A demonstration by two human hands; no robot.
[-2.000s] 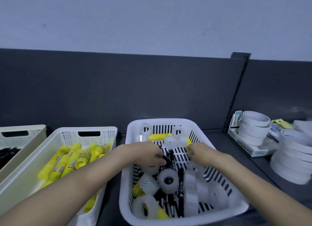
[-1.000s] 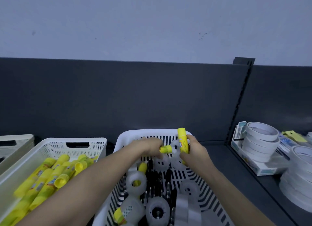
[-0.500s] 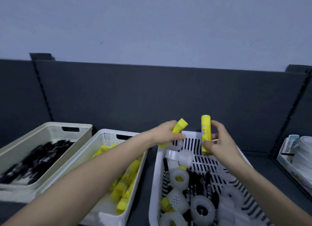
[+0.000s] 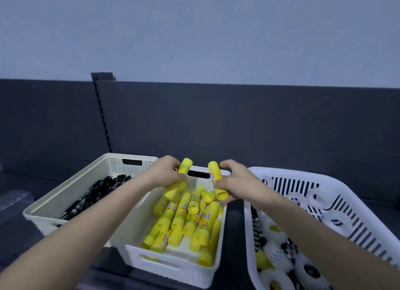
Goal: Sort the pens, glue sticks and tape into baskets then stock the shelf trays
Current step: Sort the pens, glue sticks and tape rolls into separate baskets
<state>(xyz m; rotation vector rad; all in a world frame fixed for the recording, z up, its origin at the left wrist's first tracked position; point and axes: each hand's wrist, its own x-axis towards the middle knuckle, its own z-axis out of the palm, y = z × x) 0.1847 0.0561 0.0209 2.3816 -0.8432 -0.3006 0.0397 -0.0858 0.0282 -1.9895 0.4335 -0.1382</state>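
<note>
At the left of the frame stands the pen basket (image 4: pixel 39 221). At centre, both hands are above the far end of the glue basket (image 4: pixel 173 270). The left hand (image 4: pixel 166 173) grips one glue stick (image 4: pixel 185 166), and the right hand (image 4: pixel 237 186) holds a second stick (image 4: pixel 216 179). Both sticks are near upright. The yellow pile lies directly beneath, its long axes running front to back, so a short drop should do. The mixed basket (image 4: pixel 292 171) sits at right.
</note>
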